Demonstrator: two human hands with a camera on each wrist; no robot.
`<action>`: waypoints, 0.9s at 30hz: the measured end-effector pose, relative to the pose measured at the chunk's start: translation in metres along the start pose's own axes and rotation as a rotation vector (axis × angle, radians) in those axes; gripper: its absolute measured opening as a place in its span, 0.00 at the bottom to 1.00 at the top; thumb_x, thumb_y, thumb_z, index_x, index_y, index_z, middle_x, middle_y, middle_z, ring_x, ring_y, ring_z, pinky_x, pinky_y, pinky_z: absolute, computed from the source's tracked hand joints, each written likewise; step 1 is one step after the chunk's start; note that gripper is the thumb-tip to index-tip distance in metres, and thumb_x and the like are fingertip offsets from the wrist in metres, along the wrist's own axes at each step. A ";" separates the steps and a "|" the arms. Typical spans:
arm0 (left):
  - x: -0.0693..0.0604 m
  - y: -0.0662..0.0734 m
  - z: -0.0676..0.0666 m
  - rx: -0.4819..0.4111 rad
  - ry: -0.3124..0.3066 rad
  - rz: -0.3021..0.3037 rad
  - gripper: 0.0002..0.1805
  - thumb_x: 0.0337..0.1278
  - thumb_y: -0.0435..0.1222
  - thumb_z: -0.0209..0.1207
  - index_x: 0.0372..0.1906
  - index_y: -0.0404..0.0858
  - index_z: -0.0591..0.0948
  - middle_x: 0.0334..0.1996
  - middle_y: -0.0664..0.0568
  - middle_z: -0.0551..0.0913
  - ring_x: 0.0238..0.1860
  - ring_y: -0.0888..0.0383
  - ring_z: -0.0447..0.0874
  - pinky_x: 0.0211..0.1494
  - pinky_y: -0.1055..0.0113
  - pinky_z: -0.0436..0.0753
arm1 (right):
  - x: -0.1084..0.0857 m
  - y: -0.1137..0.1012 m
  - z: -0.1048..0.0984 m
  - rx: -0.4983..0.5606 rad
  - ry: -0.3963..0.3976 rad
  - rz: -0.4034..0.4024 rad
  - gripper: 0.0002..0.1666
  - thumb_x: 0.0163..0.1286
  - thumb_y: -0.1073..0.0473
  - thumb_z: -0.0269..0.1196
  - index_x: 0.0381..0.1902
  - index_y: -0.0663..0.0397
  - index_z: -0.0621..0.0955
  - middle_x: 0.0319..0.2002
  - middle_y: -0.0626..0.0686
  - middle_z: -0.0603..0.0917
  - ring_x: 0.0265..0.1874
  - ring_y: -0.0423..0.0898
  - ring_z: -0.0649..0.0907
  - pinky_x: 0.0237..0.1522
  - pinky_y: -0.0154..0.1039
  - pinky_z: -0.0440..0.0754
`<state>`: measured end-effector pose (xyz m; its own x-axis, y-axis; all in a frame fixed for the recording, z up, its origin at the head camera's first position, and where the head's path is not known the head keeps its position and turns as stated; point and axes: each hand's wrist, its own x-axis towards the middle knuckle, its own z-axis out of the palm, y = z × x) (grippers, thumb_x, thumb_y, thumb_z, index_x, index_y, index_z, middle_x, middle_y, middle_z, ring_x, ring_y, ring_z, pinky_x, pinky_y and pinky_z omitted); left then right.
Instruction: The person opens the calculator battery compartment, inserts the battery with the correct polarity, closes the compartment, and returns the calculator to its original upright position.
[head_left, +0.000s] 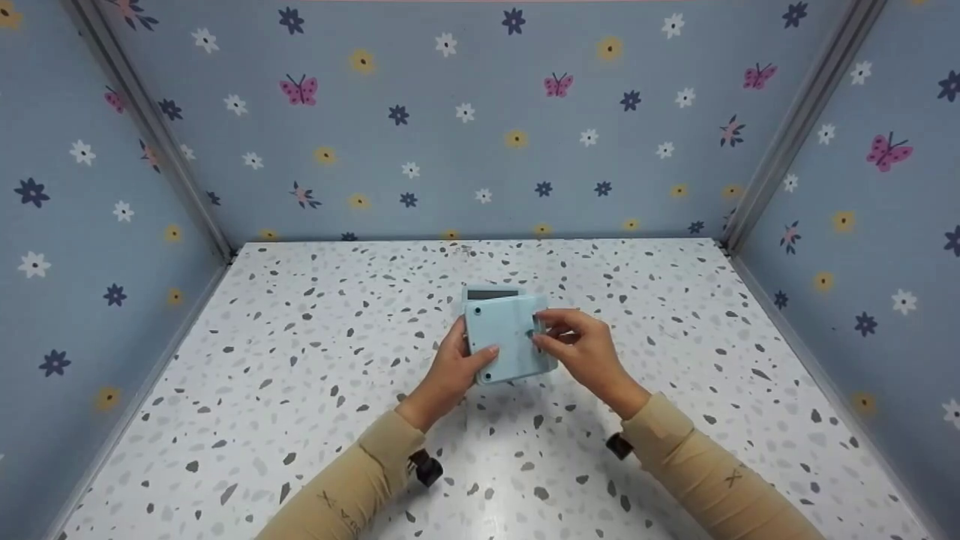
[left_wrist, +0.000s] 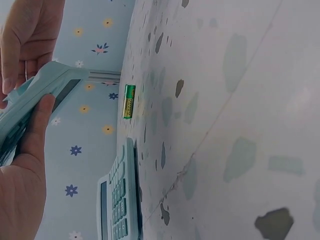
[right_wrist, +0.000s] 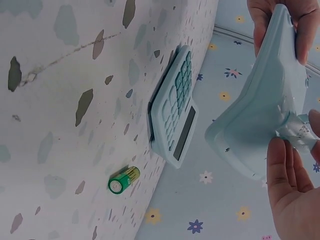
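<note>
My left hand (head_left: 452, 365) grips a pale blue calculator (head_left: 506, 337) by its left side, its back turned up and the thumb across it. Thumb and fingers of my right hand (head_left: 591, 352) pinch a small pale piece, apparently the battery cover (right_wrist: 298, 132), which stands tilted out from the calculator's back. Inside the battery compartment cannot be seen. Lying on the table behind the held one is a second pale blue calculator (right_wrist: 172, 107), keys up, largely hidden in the head view. Beside it lies a green and gold battery (right_wrist: 124, 180), also visible in the left wrist view.
The speckled white table (head_left: 337, 315) is bounded by blue flowered panels (head_left: 480, 135) at the back and both sides. Grey metal posts (head_left: 799, 124) stand at the back corners. A small black device (head_left: 426, 469) sits under the left wrist.
</note>
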<state>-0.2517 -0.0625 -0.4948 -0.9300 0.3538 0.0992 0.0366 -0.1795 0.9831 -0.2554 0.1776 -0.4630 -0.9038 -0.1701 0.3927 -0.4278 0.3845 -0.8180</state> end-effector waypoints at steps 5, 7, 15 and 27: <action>-0.001 0.001 0.000 0.001 -0.005 0.006 0.40 0.82 0.32 0.56 0.88 0.42 0.52 0.79 0.34 0.70 0.76 0.37 0.76 0.73 0.48 0.85 | -0.001 0.000 0.000 0.015 -0.011 -0.001 0.20 0.68 0.68 0.76 0.57 0.58 0.90 0.50 0.57 0.92 0.44 0.48 0.89 0.47 0.30 0.90; -0.002 0.001 0.001 -0.001 -0.007 0.003 0.40 0.82 0.32 0.56 0.88 0.43 0.51 0.80 0.34 0.70 0.76 0.37 0.76 0.72 0.49 0.85 | -0.001 0.000 0.000 0.017 -0.011 -0.003 0.20 0.68 0.68 0.76 0.57 0.58 0.90 0.49 0.57 0.92 0.43 0.47 0.88 0.46 0.29 0.89; -0.002 0.003 0.001 -0.038 -0.016 -0.005 0.41 0.83 0.31 0.55 0.88 0.43 0.48 0.82 0.33 0.66 0.79 0.35 0.72 0.74 0.46 0.83 | -0.001 0.002 0.000 0.015 0.009 -0.024 0.15 0.69 0.70 0.75 0.53 0.61 0.91 0.47 0.61 0.92 0.42 0.48 0.89 0.43 0.29 0.89; -0.003 0.002 -0.001 -0.017 -0.010 0.005 0.41 0.83 0.31 0.55 0.88 0.44 0.50 0.82 0.34 0.66 0.78 0.35 0.73 0.74 0.45 0.83 | 0.003 -0.001 -0.009 0.019 0.049 0.008 0.16 0.68 0.72 0.73 0.53 0.60 0.92 0.45 0.59 0.93 0.40 0.45 0.88 0.44 0.27 0.88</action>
<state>-0.2493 -0.0651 -0.4931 -0.9262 0.3618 0.1062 0.0353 -0.1973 0.9797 -0.2572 0.1853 -0.4573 -0.9057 -0.1223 0.4059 -0.4212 0.3686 -0.8287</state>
